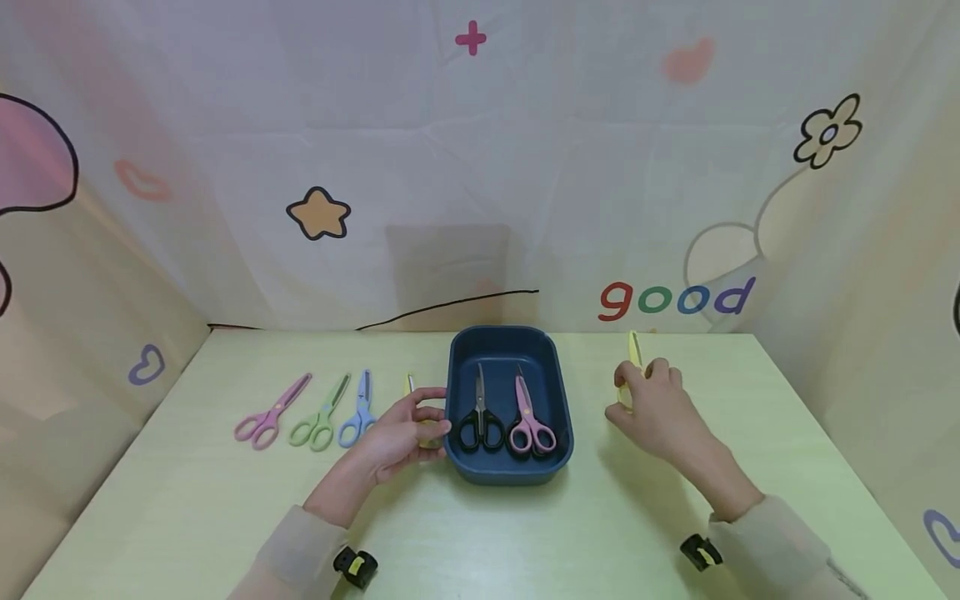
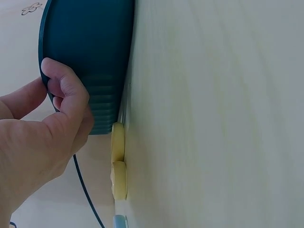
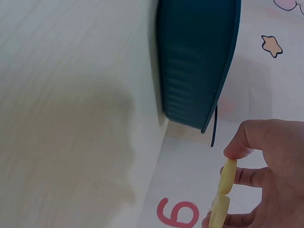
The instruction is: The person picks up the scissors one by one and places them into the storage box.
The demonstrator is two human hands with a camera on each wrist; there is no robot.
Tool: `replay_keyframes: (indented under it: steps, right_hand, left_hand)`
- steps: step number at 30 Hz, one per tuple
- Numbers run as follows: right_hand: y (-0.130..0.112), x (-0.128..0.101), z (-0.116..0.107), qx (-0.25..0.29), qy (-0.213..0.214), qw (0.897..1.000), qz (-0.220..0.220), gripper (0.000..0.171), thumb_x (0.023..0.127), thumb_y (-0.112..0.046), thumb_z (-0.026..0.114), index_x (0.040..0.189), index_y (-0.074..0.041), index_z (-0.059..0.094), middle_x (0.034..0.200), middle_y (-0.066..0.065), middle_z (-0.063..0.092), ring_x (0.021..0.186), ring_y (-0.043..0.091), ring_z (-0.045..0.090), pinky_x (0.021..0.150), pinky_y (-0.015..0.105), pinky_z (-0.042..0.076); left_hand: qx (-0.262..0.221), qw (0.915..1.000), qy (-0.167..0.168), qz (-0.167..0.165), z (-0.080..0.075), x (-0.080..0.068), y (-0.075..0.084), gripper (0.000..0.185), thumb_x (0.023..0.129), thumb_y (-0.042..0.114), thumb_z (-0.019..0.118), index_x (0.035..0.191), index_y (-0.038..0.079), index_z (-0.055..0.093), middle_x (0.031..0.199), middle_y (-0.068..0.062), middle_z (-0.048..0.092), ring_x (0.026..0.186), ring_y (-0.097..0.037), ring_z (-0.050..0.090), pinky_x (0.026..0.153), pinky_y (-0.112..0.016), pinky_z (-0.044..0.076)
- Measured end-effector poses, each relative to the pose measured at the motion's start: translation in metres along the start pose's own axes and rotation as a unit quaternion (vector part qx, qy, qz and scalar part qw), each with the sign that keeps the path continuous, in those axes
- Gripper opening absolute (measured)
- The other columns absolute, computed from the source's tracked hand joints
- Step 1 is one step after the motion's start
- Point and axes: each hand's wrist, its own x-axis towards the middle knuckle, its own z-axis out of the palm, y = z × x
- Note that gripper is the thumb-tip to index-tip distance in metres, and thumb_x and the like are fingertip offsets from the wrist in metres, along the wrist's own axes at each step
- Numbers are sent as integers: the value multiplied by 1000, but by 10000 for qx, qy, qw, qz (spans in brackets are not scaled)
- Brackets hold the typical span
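Left hand (image 1: 401,433) touches tray (image 1: 457,467), hiding yellow scissors (image 2: 118,166); right hand (image 1: 656,408) pinches another pair (image 1: 634,354).

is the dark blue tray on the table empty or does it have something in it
Not empty. The dark blue tray holds two pairs of scissors lying side by side: black scissors and pink scissors.

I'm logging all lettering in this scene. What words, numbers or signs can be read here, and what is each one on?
"good": coloured letters printed on the backdrop cloth behind the table, right of the blue tray.
"+": a pink plus sign high on the same cloth.
Right wrist view: one red character on the cloth, likely part of "good", cut off.
No lettering readable on the scissors or tray.
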Motion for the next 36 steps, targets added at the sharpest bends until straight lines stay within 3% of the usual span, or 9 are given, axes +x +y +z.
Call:
replay_keyframes:
  steps: [15, 24, 36]
  right_hand:
    - [-46, 7, 6, -115, 21, 9982, -596, 28, 87, -16, 67, 113, -7, 60, 106, 24, 46, 97, 39, 46, 68, 44, 52]
    - [-72, 9, 17, -360, -228, 9961, -771, 26, 88, -18, 71, 110, -11, 60, 104, 20, 47, 95, 34, 46, 67, 38, 51]
    - [-98, 6, 29, -421, -334, 9927, -1080, 35, 87, -21, 73, 118, -9, 62, 105, 21, 50, 97, 35, 47, 69, 39, 51]
  left_hand:
    - [-25, 10000, -35, -13, 0, -1, 2, 57, 102, -6, 57, 153, 1, 33, 106, -9, 53, 81, -21, 56, 69, -29, 55]
    - [9, 10000, -19, -8, 0, -1, 2, 57, 102, -6, 56, 153, 2, 33, 106, -9, 52, 81, -20, 55, 68, -29, 55]
    - [-34, 9999, -119, 26, -1, -1, 1, 58, 102, -5, 57, 153, 2, 31, 105, -9, 52, 81, -20, 54, 70, -30, 54]
